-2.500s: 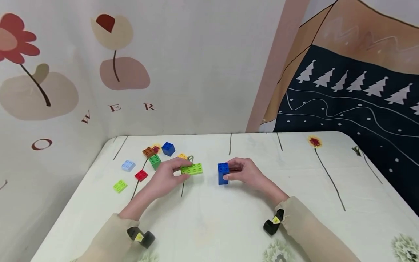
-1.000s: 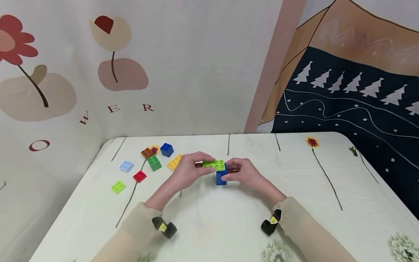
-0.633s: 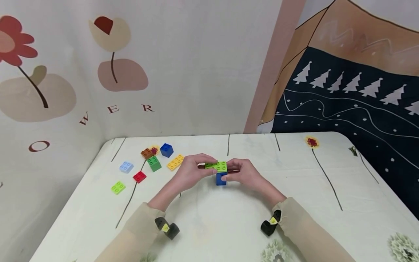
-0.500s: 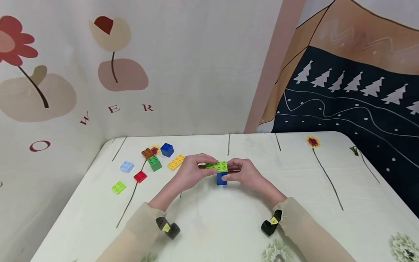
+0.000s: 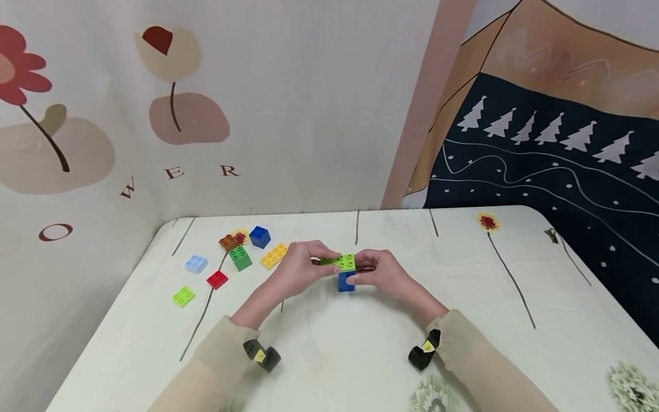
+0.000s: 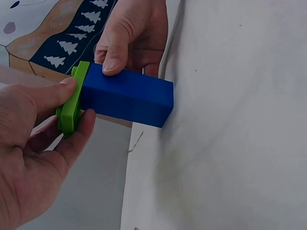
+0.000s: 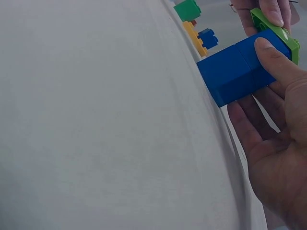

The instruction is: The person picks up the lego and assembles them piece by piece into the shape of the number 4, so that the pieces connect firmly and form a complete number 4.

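My left hand (image 5: 304, 268) pinches a thin lime-green toy building brick (image 5: 346, 262) between thumb and fingers. That brick lies across the top of a stack of two blue bricks (image 5: 346, 281), sticking out to the left. My right hand (image 5: 382, 272) grips the blue stack from the right, its thumb (image 7: 276, 57) pressed on the near face. In the right wrist view a seam shows between the blue bricks. The left wrist view has the lime-green brick (image 6: 72, 106) against the studded end of the blue stack (image 6: 132, 96); whether it is fully seated, I cannot tell.
Loose bricks lie at the table's left: yellow (image 5: 274, 256), blue (image 5: 259, 237), green (image 5: 239, 258), brown (image 5: 228, 242), red (image 5: 217, 280), light blue (image 5: 196, 264) and a small lime-green one (image 5: 183, 296). A white flower-print cloth (image 5: 463, 274) covers the table.
My left hand has carried the lime-green brick rightward from beside the blue stack onto its top. For the last half second both hands have stayed nearly still. The right hand keeps holding the stack.
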`<control>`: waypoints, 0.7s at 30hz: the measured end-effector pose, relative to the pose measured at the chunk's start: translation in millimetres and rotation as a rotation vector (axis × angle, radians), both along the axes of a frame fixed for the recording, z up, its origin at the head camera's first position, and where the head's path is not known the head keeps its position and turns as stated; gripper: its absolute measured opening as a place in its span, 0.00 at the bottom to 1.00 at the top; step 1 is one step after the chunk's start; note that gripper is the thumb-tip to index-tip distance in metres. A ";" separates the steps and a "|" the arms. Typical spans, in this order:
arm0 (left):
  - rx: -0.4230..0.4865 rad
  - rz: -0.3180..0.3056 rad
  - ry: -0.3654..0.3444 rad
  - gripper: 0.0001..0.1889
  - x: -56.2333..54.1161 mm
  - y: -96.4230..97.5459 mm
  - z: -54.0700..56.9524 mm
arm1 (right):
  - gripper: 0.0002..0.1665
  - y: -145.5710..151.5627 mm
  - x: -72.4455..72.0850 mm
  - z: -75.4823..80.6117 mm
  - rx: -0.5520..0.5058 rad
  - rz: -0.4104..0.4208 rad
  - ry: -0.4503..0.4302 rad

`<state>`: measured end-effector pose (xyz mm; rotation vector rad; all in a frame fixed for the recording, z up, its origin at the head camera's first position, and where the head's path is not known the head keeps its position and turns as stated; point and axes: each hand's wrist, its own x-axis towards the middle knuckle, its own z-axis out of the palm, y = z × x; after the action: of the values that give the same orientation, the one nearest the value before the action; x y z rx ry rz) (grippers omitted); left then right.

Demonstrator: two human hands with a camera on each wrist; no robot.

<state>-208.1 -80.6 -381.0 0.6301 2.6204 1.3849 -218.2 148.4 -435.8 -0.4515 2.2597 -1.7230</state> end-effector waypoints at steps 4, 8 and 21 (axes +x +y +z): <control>-0.019 -0.027 0.011 0.15 -1.5 -1.2 1.1 | 0.22 -0.7 -0.4 -1.3 -0.002 -0.006 -0.005; -0.044 -0.056 0.009 0.15 -3.6 -1.5 4.8 | 0.23 -0.9 -0.6 -2.1 -0.009 -0.011 -0.008; -0.095 -0.108 0.005 0.14 -9.1 -0.3 12.6 | 0.22 -3.3 1.5 0.4 -0.023 -0.022 -0.009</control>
<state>-217.2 -80.9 -368.4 0.7504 2.5954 1.2220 -216.8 145.1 -435.4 -0.4240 2.2490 -1.7596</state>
